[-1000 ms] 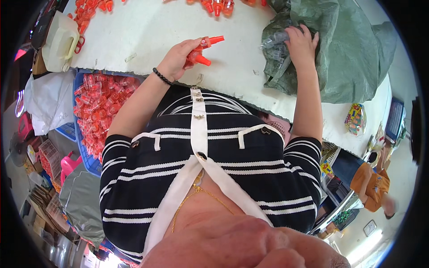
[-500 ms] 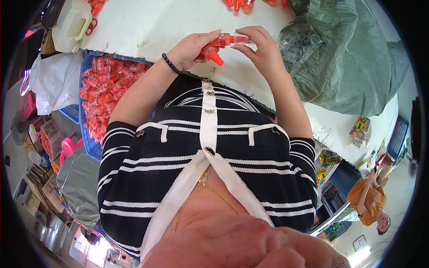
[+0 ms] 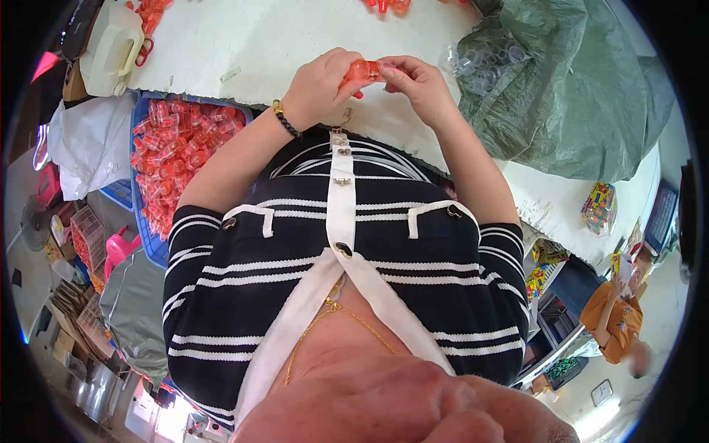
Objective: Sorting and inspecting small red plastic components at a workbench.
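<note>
Above the table edge, my left hand (image 3: 321,85) is closed around a small translucent red bottle (image 3: 360,71) lying sideways. A second red piece (image 3: 357,94) pokes out below the same hand; most of it is hidden by the fingers. From the other side, the thumb and fingers of my right hand (image 3: 419,87) pinch the bottle's right end. Whether a clear cap sits under those fingertips cannot be made out. Clear plastic caps (image 3: 491,63) lie in the mouth of a green woven bag (image 3: 561,111) to the right.
A blue crate (image 3: 139,118) full of red bottles stands left of my arm. On the white table (image 3: 266,37) are more red bottles (image 3: 388,6), a pale jug (image 3: 111,55) and red-handled scissors (image 3: 145,52). A co-worker in orange (image 3: 609,317) is at the right.
The clear cap at the bottle's end is no longer visible. My right hand has shifted left against the bottle, and my left hand has turned over it. The co-worker has moved slightly.
</note>
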